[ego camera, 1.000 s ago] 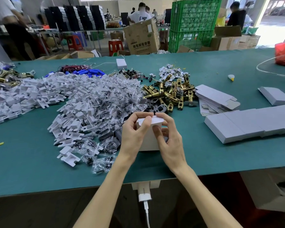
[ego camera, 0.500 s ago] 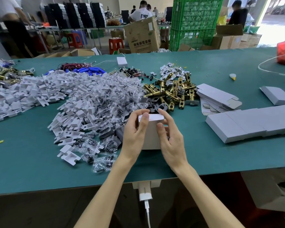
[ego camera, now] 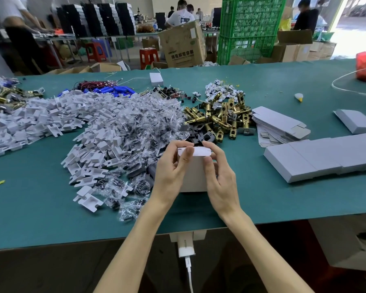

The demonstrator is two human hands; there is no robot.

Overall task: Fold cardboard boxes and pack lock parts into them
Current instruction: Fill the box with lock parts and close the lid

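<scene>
Green counter (ego camera: 40,208) carries a white cardboard box (ego camera: 193,176) standing upright near its front edge; left hand (ego camera: 170,176) and right hand (ego camera: 220,182) clamp its sides and top. Brass lock parts (ego camera: 218,119) lie at one o'clock of it.

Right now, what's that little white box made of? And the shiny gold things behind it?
The white box looks like thin matte cardboard: flat panels and a folded top flap. The gold parts look like metal, maybe brass-plated, because they gleam with bright highlights.
</scene>
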